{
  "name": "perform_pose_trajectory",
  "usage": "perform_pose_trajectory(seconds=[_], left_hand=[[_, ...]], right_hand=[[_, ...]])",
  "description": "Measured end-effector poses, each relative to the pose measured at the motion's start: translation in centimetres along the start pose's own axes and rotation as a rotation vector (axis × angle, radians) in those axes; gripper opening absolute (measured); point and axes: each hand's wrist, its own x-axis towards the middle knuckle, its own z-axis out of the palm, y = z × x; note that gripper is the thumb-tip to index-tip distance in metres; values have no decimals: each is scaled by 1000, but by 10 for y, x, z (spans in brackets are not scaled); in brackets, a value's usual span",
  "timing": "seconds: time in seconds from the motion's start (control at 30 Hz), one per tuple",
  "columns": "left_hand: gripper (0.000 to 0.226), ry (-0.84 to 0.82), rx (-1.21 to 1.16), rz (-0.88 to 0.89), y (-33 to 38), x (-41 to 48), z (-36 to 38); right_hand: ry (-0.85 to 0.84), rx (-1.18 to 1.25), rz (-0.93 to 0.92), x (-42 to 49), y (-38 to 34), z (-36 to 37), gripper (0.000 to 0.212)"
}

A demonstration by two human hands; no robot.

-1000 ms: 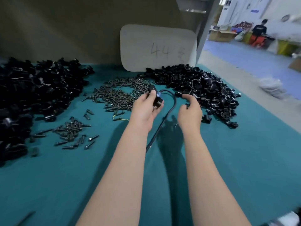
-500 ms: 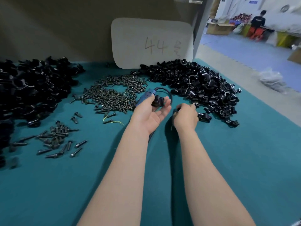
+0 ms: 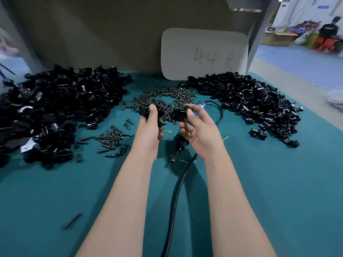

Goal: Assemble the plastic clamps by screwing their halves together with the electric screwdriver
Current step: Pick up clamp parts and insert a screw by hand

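Left heap: black clamp parts (image 3: 55, 108), piled far left on the teal cloth (image 3: 278, 182).
Dark pin: one piece (image 3: 72, 220), alone on the near left; too blurred to name better.
Loose screws: small group (image 3: 111, 140), just right of the left heap.
Screw heap: far centre (image 3: 178, 93), beyond both hands.
Left hand: (image 3: 150, 130) fingers curled round a clamp half (image 3: 145, 113), raised over the screw heap.
Right hand: (image 3: 199, 132) close beside the left one, not touching; thumb and forefinger pinching a second clamp half (image 3: 180, 115).
Electric screwdriver: (image 3: 179, 145) under the right palm, lower fingers curled over it; blue end to the far side, black nose to the near side.
Cable: (image 3: 176, 191) running near, between the forearms.
Card: white, marked "44" (image 3: 204, 54), upright at the far edge.
Right heap: more black clamp parts (image 3: 256, 102), far right.
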Motion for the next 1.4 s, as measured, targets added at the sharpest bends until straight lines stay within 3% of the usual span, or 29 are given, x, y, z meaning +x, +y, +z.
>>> perform_pose_trajectory(seconds=[0.1,0.23,0.37,0.43,0.6,0.73,0.87,1.4], left_hand=[[32,120,37,136,-4,-2,-28],[66,195,27,268,-15,-4,-47],[32,165,192,353,-16,5,-51],[30,172,365,411,-17,6,-49],[35,-84,317,280,-23,5,-41],[52,-204,476,309,-24,5,-46],[31,-128,556,382,-27,5,-46],[23,-11,617,470,-30,0,-42]], right_hand=[[-67,-57,36,-2,20,19,18],[-6,-273,-4,5,39,33,10],[16,-396,-51,10,48,37,5],[16,-409,-82,10,52,38,5],[56,-408,-133,9,54,38,11],[83,-486,-157,10,56,35,13],[113,-503,-166,9,56,35,13],[129,-522,-171,6,56,40,15]])
